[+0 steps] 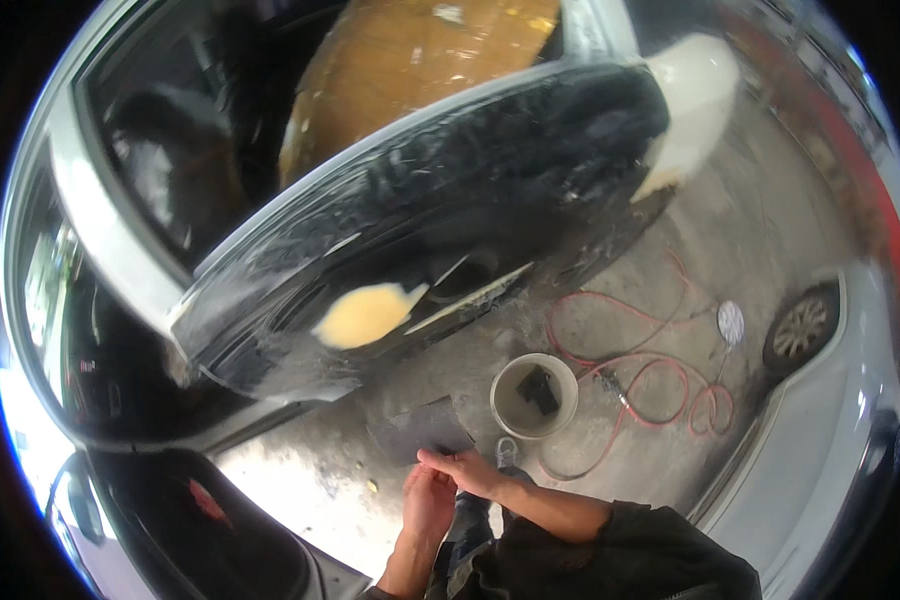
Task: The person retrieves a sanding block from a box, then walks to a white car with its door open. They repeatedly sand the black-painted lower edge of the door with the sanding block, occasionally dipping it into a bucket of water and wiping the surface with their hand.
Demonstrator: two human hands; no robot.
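A dark grey sheet, apparently sandpaper (422,430), is held out in front of me by its near edge. My right hand (473,474) pinches it, the thumb lying along that edge. Close beside it, my left hand (430,508) is closed at the same edge, its fingertips partly hidden by the right hand. Beyond the sheet stands a car's side panel (530,150), dull black with pale scuffed areas. A rounded cream-yellow patch of filler (365,316) sits low on it, with thin pale streaks to its right.
On the concrete floor, a pale bucket (508,428) holds a dark object. A red hose (660,357) lies looped to its right, near a round silvery disc (731,323). Another pale car (820,450) stands at the right. Brown sheeting (400,80) covers the far window area.
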